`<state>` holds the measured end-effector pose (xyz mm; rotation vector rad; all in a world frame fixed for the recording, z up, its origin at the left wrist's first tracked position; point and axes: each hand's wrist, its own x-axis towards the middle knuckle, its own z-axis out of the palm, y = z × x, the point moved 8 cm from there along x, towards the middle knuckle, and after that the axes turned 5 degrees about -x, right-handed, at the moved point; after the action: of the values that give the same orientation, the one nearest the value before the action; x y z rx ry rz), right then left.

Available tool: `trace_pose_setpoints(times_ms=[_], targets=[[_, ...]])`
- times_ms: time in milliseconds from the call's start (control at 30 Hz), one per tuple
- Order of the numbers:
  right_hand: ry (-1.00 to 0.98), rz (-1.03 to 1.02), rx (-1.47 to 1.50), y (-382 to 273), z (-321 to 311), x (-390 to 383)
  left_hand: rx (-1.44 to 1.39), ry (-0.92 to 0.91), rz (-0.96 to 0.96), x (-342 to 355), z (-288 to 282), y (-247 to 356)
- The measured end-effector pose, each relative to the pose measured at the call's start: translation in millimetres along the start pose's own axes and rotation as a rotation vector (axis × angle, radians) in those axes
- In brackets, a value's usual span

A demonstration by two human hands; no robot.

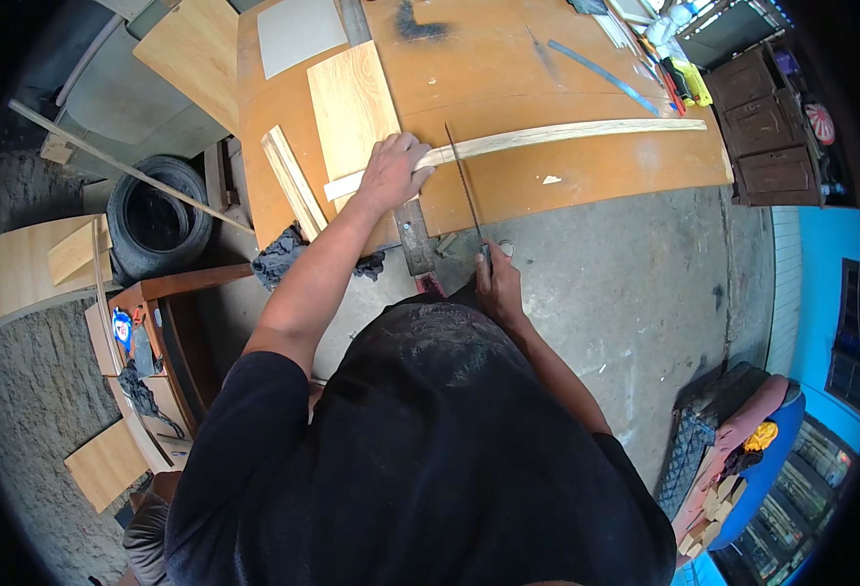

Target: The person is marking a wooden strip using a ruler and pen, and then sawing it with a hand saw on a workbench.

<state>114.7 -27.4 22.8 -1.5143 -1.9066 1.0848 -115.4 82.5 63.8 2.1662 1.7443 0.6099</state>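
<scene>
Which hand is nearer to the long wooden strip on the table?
Left. The left hand rests on the strip; the right hand, holding the saw, is apart, off the table.

Left arm [314, 273] stretches from lower left to upper centre; left hand [391, 176] palm down, fingers toward upper right, thumb out to the side. Right forearm [562, 369] slants up-left, right of centre; right hand [502, 285] curled tight near mid-frame.

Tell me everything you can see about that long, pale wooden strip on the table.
The long, narrow, pale wooden strip shows darker grain streaks. It lies across the orange-brown tabletop, its left end over a wide, light wood-grain board. The left hand rests on it; a thin, dark saw blade crosses it.
</scene>
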Motion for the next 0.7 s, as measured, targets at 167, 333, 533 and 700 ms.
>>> trace_pose_setpoints(times_ms=[167, 333, 533, 700], targets=[[0.052, -0.115, -0.068, -7.1, 0.4, -4.6, 0.038, 0.053, 0.007, -19.8, -0.6, -11.4], [-0.004, -0.124, -0.048, -3.3, 11.9, -5.0, 0.015, 0.094, 0.004, -21.6, -0.4, -10.1], [-0.024, -0.159, 0.003, -18.0, 15.7, -3.6, 0.071, 0.096, 0.017, -21.8, 6.8, -11.5], [-0.064, -0.172, 0.008, -18.8, 21.5, -4.5, 0.133, 0.104, -0.027, -19.5, 5.2, -8.3]])
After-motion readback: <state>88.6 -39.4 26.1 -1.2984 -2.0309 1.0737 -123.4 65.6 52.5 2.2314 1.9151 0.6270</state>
